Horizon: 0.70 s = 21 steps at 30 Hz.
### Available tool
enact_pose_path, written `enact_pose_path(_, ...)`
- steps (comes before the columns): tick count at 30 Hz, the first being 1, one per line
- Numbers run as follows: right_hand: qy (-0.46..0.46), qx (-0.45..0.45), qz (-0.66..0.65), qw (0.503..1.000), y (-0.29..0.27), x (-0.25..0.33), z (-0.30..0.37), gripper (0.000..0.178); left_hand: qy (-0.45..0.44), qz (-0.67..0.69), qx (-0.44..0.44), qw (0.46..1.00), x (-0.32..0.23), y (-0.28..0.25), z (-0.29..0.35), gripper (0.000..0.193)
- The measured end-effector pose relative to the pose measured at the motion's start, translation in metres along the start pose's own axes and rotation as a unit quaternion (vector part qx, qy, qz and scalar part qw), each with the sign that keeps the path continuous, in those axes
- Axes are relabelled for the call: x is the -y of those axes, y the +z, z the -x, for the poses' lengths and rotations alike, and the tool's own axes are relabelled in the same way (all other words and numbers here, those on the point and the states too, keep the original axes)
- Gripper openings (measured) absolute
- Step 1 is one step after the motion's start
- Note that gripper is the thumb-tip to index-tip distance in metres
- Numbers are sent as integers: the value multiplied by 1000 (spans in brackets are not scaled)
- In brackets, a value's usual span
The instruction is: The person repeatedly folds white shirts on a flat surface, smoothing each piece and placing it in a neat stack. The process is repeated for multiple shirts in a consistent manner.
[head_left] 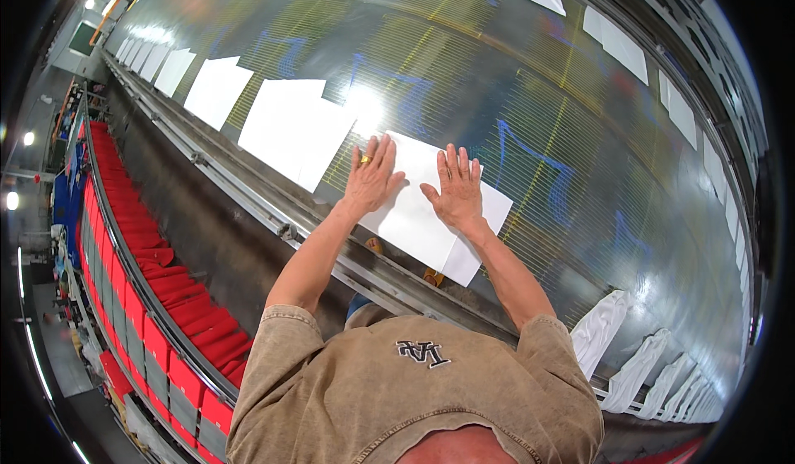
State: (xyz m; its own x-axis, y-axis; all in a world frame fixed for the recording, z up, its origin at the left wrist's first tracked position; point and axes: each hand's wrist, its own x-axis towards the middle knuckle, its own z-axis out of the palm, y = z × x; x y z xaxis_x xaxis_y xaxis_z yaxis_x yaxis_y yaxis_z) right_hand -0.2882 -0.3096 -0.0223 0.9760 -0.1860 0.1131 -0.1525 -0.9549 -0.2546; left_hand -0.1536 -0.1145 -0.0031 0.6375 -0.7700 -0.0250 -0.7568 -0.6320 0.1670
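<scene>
A flat white panel (411, 230), cloth or paper, lies on the long dark table (464, 67) in front of me and hangs slightly over its near edge. My left hand (372, 174) presses flat on its left part, fingers stretched out, a gold ring on one finger. Further right, my right hand (455, 187) rests palm down on the same panel with fingers spread. A second white layer (498, 206) shows beneath its right side. To the left lies a similar white panel (291, 129), apart from the one under my hands.
Several more white panels (217, 90) continue along the near edge, and others (614, 42) line the far edge. Crumpled white cloths (598, 331) drape over the edge at right. A metal rail (248, 203) runs along the table. Behind it, red pieces (178, 298) hang over another table's edge.
</scene>
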Motion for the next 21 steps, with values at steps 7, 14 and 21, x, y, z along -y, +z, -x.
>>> enact_pose_path(7,11,26,-31,999,-3,-2,-2,79,-2,15,-61,998,-5,3,-16,75)
enact_pose_path(14,39,14,-27,999,-7,2,5,84,-2,20,24,1000,-5,3,-19,77)
enact_pose_path(21,42,17,-30,999,-18,43,16,88,19,-23,-33,999,-13,3,-4,69)
